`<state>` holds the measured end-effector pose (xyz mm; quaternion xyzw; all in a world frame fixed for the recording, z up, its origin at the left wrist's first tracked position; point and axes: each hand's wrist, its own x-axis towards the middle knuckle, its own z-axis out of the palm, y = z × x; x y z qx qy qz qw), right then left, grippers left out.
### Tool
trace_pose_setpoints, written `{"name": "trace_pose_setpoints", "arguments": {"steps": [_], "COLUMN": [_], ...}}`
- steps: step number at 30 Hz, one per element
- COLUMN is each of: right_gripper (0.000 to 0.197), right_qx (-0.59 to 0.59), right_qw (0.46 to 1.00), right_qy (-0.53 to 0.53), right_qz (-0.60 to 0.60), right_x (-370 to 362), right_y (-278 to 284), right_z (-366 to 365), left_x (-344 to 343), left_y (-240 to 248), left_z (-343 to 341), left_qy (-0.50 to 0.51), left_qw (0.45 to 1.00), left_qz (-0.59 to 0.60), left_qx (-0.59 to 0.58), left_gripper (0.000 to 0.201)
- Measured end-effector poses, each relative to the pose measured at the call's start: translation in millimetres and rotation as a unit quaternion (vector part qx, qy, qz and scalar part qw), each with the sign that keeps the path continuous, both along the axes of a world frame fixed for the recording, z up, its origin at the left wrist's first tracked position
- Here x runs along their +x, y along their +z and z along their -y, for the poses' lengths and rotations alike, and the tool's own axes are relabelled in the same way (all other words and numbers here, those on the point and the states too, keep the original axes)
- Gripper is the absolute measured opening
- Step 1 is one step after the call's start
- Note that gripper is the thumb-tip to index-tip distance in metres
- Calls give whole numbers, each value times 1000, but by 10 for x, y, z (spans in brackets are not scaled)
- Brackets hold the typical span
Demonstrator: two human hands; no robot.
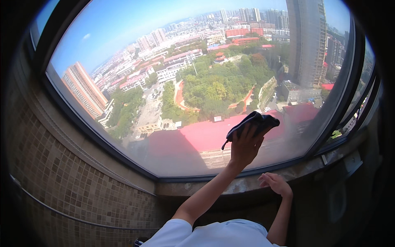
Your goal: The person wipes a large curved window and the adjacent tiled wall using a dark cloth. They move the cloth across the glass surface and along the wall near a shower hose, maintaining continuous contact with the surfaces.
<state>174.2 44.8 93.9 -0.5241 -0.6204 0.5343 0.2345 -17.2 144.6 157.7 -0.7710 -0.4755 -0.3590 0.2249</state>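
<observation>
My left hand (245,145) is pressed against the large window pane (181,158), with a dark, bunched-up cloth (257,122) under its fingers. A thin end of the cloth hangs down beside the fingertips. Lower and to the right, my right hand (276,183) hovers near the window sill (242,185) with loosely bent fingers apart and nothing in them. Whitish haze covers parts of the glass, most plainly to the right of the cloth and along the bottom.
A dark window frame (123,150) borders the pane, and a narrower window section (358,96) lies at the right. Brown mosaic tiles (70,177) cover the left wall, crossed by a thin pipe or cable (82,216). Beyond the glass are buildings and trees far below.
</observation>
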Motion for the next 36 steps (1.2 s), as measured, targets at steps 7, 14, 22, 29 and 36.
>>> {"name": "trace_pose_setpoints", "arguments": {"steps": [7,14,22,29,36], "right_gripper": [45,41,40,31,22], "right_qx": [-46,-46,-25,21,47], "right_qw": [989,975,971,989,988], "right_qy": [140,217,235,119,5], "right_qz": [9,10,23,-84,-145], "right_x": [-1215,-2318,-2667,-1810,-674], "right_y": [-86,-71,-24,65,2], "right_z": [-157,-230,-184,-217,-21], "left_x": [-1839,-4073,-4360,-3162,-1458], "left_y": [-151,-131,-666,-142,286], "left_z": [390,625,715,456,175], "left_qy": [184,228,266,182,170], "left_qw": [983,960,943,966,984], "left_qz": [-26,143,201,175,48], "left_qx": [1,79,1,63,26], "left_gripper": [43,51,65,61,54]}}
